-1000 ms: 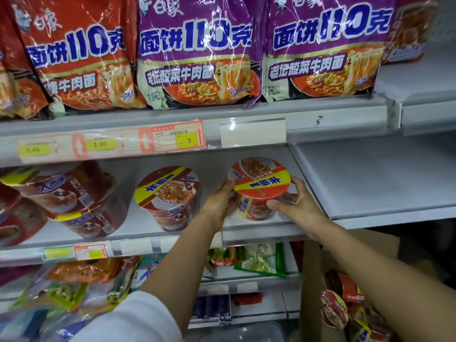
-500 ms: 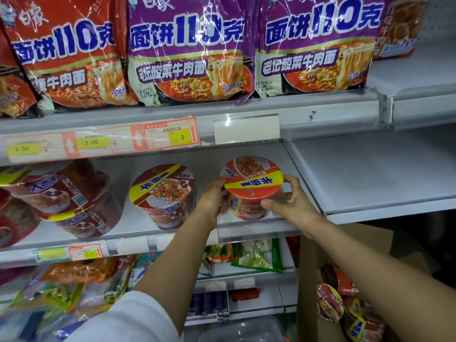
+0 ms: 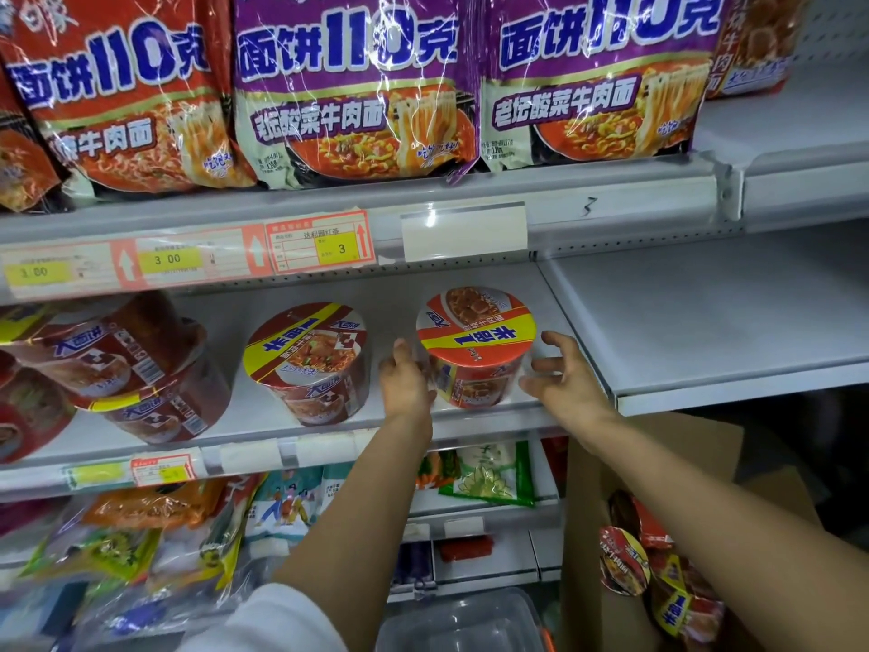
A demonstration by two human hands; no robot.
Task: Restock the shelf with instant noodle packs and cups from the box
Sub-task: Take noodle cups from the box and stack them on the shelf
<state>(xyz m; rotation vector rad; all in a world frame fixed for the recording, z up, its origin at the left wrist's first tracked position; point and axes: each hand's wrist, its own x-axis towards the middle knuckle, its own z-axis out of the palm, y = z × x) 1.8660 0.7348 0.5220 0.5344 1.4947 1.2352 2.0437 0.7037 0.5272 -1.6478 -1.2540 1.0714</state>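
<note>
A red-lidded instant noodle cup (image 3: pixel 475 341) stands upright on the middle shelf (image 3: pixel 508 418), near its right end. My left hand (image 3: pixel 404 383) lies against the cup's left side, thumb raised away from the lid. My right hand (image 3: pixel 559 374) sits just right of the cup with its fingers spread and a small gap to the cup wall. The brown cardboard box (image 3: pixel 597 487) stands at the lower right, with several noodle cups (image 3: pixel 625 562) inside it.
A darker noodle cup (image 3: pixel 305 360) stands left of the red one, and more cups (image 3: pixel 117 369) are stacked further left. Large noodle packs (image 3: pixel 348 87) fill the upper shelf. A bare white shelf (image 3: pixel 705 312) adjoins on the right. Snack bags (image 3: pixel 155 510) crowd the lower shelves.
The red cup has been set down on the shelf. My right hand's fingers have opened off it and my left hand's grip has loosened.
</note>
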